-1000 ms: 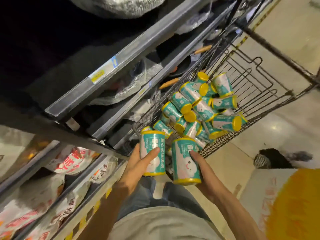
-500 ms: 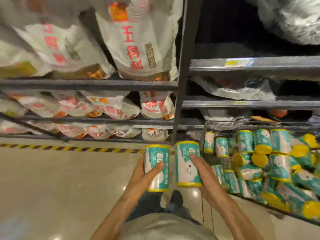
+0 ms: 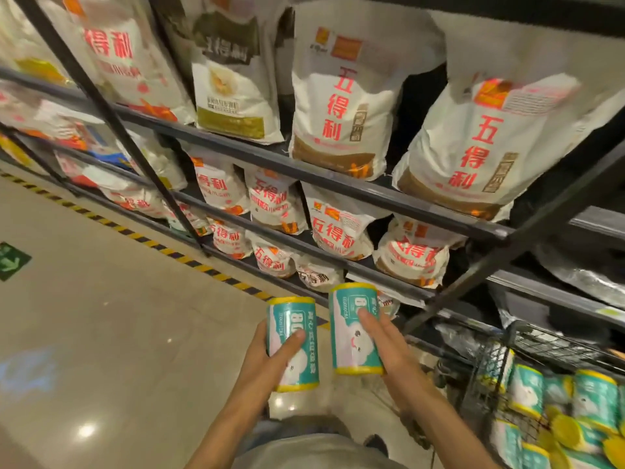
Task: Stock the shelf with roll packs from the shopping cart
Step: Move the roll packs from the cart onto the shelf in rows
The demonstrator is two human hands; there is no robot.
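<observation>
Already both roll packs are in hand. The left roll pack [image 3: 293, 343] stands nearly upright, long axis tipped slightly left, with the left hand [image 3: 267, 357] wrapped round it from the near side, thumb across the front. The right roll pack [image 3: 355, 328] sits just beside it, a little farther and higher, upright, grasped by the right hand [image 3: 389, 350]. Each is a teal cylinder with yellow ends and a white cartoon print. Beyond them lies the shelf [image 3: 338, 174], filled with white bags [image 3: 341, 96]; the right pack is nearer it. More packs fill the shopping cart [image 3: 554, 346] at near right.
</observation>
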